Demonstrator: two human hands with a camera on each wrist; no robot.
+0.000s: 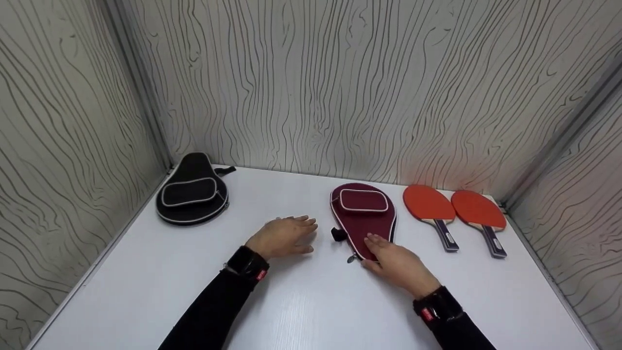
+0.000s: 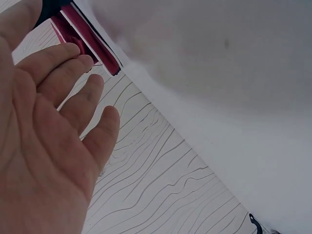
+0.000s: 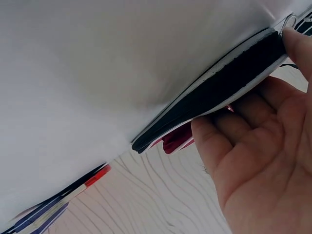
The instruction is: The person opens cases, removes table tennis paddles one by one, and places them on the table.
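A dark red paddle case with white piping lies on the white table, narrow end toward me. My right hand rests on that narrow end, fingers laid over its top. In the right wrist view, the thumb is at the case's edge beside a metal zipper pull. To the left of the case is my left hand, over the table with nothing in it. Its fingers are spread and slightly bent in the left wrist view, where part of the red case shows beyond them.
A black paddle case lies at the back left, narrow end toward the wall. Two table tennis paddles with red faces lie at the right, handles toward me. Wood-patterned panels enclose the white table at the back and sides.
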